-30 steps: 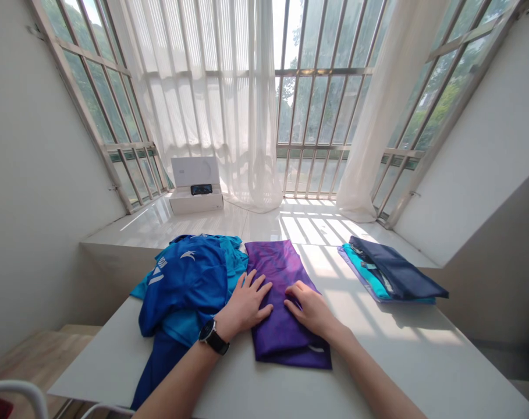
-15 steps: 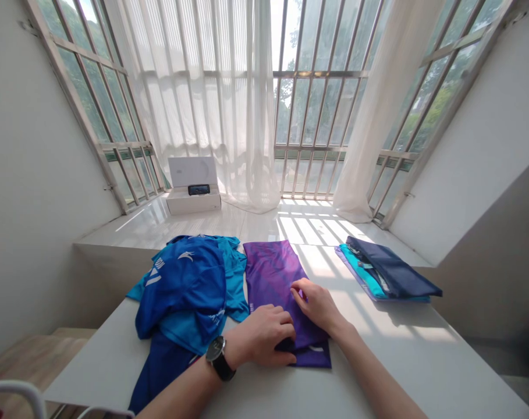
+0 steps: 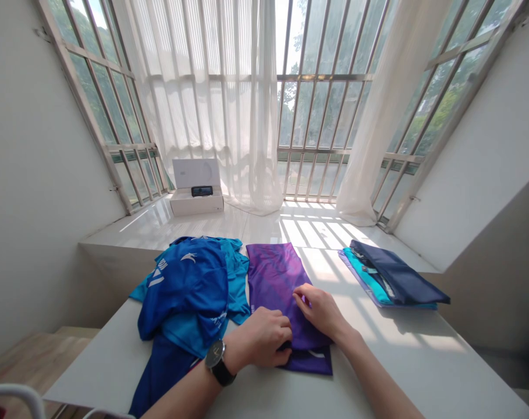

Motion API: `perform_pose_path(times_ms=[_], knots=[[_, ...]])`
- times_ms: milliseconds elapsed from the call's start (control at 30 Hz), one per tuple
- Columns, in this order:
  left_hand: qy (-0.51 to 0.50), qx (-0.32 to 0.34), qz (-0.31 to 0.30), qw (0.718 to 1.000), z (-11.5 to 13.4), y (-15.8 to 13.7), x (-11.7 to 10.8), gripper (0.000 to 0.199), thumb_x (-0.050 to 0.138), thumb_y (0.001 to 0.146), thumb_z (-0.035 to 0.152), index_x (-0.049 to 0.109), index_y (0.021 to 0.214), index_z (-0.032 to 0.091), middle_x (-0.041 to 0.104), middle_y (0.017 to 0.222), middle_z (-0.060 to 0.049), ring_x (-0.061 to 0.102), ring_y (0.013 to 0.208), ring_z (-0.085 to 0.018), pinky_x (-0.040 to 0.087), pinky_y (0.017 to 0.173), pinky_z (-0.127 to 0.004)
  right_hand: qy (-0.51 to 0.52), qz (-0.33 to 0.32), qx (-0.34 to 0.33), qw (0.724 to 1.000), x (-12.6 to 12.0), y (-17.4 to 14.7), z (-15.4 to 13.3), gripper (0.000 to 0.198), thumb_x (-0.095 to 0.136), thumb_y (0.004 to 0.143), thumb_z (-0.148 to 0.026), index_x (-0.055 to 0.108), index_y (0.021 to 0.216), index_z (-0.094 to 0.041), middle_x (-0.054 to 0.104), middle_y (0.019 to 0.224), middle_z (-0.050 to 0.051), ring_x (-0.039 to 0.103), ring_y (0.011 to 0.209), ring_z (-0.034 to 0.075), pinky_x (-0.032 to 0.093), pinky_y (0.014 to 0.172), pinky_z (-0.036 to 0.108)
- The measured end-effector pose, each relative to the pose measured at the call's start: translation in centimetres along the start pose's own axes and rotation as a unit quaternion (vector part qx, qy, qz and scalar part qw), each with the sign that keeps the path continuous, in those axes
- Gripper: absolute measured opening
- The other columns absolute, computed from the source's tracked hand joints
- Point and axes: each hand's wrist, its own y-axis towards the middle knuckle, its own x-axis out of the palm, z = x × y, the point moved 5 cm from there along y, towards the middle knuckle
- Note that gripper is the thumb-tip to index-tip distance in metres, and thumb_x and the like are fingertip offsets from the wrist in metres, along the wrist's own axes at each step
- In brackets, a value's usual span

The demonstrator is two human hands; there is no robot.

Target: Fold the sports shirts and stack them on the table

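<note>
A purple shirt (image 3: 276, 273), folded into a long rectangle, lies flat on the white table. Over its lower left part is my left hand (image 3: 266, 337), a watch (image 3: 215, 353) on the wrist. Its fingers curl closed at the shirt's lower fold, where a darker strip with a white mark shows. My right hand (image 3: 319, 305) rests along the shirt's right side. Thumb and fingertips are drawn together there; whether cloth is between them is hidden. Left of the purple shirt lies a loose heap of blue shirts (image 3: 190, 291) with white lettering.
At the right sits a stack of folded clothes (image 3: 390, 273), navy over turquoise and lilac. An open white box (image 3: 196, 203) holding a dark device (image 3: 202, 191) stands on the window ledge. Behind hang white curtains (image 3: 247, 116) before barred windows. The table (image 3: 421, 361) has sunlit stripes.
The fingers and thumb of my left hand have drawn closer together at the shirt's lower fold. My right hand has barely moved. The whole view has shifted slightly.
</note>
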Motion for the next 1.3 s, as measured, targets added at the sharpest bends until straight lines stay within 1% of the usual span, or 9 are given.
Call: perform_pose_path(times_ms=[267,433,533,633,867,1000,1133,1233,1300], knots=[[-0.085,-0.092,0.035,0.991,-1.3,0.3,0.1,0.006,0.064,0.08,0.023,0.069,0.082,0.022,0.072,0.086,-0.002,0.066,0.075,-0.018,0.045,0.062,-0.025,0.201,-0.032,0.017,0.979,-1.2,0.2,-0.1,0.031,0.052,0.094,-0.044,0.07,0.089,-0.02,0.071,0.077,0.003,0.062,0.069,0.017,0.049,0.065,0.029],[-0.215,-0.154,0.059,0.963,-2.9,0.5,0.2,0.014,0.059,0.08,0.02,0.072,0.085,0.017,0.071,0.079,-0.002,0.061,0.068,-0.014,0.043,0.062,-0.021,0.278,-0.189,0.028,0.941,-1.1,-0.4,0.4,0.034,0.064,0.087,-0.049,0.072,0.104,-0.02,0.075,0.099,0.005,0.067,0.087,0.02,0.053,0.076,0.029],[-0.273,-0.187,0.072,0.941,-3.8,0.5,0.4,0.015,0.059,0.078,0.019,0.072,0.084,0.015,0.07,0.076,-0.001,0.058,0.066,-0.013,0.04,0.059,-0.021,0.302,-0.265,0.049,0.914,-1.1,-1.1,0.9,0.051,0.079,0.072,-0.047,0.069,0.116,-0.021,0.074,0.108,0.006,0.068,0.097,0.024,0.055,0.085,0.033],[-0.31,-0.224,0.079,0.92,-4.6,0.6,0.9,0.016,0.059,0.076,0.02,0.072,0.082,0.014,0.069,0.072,-0.001,0.057,0.065,-0.013,0.039,0.057,-0.021,0.284,-0.259,0.067,0.921,-1.5,-1.3,1.3,0.054,0.084,0.064,-0.035,0.07,0.115,-0.022,0.073,0.111,0.005,0.067,0.1,0.025,0.054,0.087,0.033],[-0.337,-0.271,0.088,0.897,-5.7,0.6,1.4,0.015,0.057,0.078,0.021,0.07,0.079,0.014,0.066,0.066,-0.001,0.06,0.063,-0.015,0.042,0.056,-0.022,0.256,-0.208,0.061,0.942,-1.4,-0.7,2.1,0.013,0.064,0.076,-0.026,0.07,0.083,-0.017,0.065,0.073,-0.001,0.06,0.071,0.017,0.045,0.065,0.026],[-0.308,-0.23,0.149,0.911,-4.9,0.1,-0.1,0.026,0.056,0.082,0.018,0.065,0.107,0.017,0.072,0.1,-0.006,0.068,0.078,-0.016,0.053,0.068,-0.025,0.284,-0.15,0.057,0.945,-1.3,0.0,2.8,0.025,0.065,0.084,-0.041,0.071,0.088,-0.016,0.069,0.08,0.002,0.062,0.076,0.019,0.047,0.07,0.028],[-0.196,-0.129,0.192,0.953,-2.6,-0.4,-2.6,0.023,0.058,0.09,0.019,0.065,0.112,0.022,0.045,0.151,-0.011,0.053,0.131,-0.026,0.051,0.101,-0.036,0.279,-0.091,0.046,0.955,-1.4,0.4,3.1,0.032,0.064,0.086,-0.046,0.071,0.09,-0.016,0.071,0.085,0.004,0.064,0.081,0.021,0.049,0.075,0.031],[-0.094,-0.065,0.19,0.975,-0.8,-0.4,-3.4,0.015,0.062,0.094,0.032,0.071,0.103,0.024,0.037,0.158,-0.009,0.034,0.145,-0.033,0.039,0.113,-0.048,0.283,-0.06,0.036,0.957,-1.2,0.5,3.1,0.031,0.063,0.088,-0.046,0.071,0.09,-0.017,0.071,0.085,0.004,0.064,0.081,0.021,0.05,0.076,0.031],[-0.037,0.014,0.181,0.983,0.7,-0.3,-3.1,0.02,0.064,0.095,0.042,0.071,0.1,0.023,0.048,0.15,-0.01,0.042,0.138,-0.032,0.038,0.111,-0.048,0.29,-0.044,0.03,0.956,-1.0,0.6,3.1,0.031,0.063,0.088,-0.047,0.071,0.09,-0.017,0.072,0.085,0.003,0.065,0.081,0.021,0.05,0.075,0.031]])
